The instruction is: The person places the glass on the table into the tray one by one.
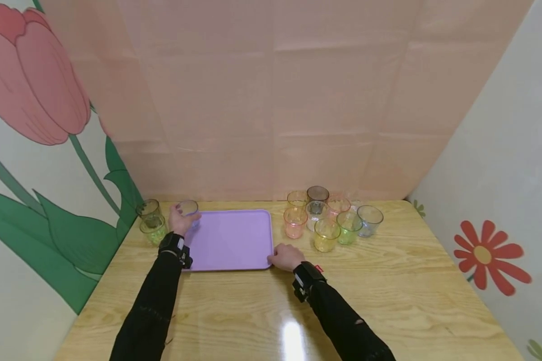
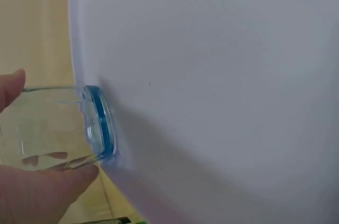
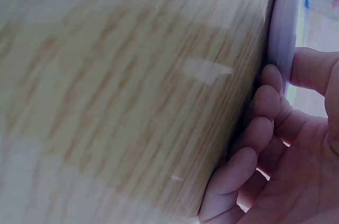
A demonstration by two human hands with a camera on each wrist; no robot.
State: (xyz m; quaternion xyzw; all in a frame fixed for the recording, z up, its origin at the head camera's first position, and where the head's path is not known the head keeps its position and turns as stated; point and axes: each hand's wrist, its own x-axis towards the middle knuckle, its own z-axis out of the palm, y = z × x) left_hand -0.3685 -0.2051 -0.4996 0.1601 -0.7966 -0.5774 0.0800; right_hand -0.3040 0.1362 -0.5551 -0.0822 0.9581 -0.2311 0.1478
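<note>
With our left hand (image 1: 179, 221) we grip the glass (image 1: 189, 207) at the tray's (image 1: 235, 240) far-left corner — right hand (image 1: 287, 257) pinching its near-right one.

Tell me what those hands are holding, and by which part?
The left hand holds a blue-tinted glass by its side wall; the right hand pinches the purple tray by its near right corner.

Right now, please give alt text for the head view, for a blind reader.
The left hand holds a glass at the far left corner of a purple tray; the right hand grips its near right corner. On the wooden table, two glasses stand left of the tray, several glasses right.
</note>
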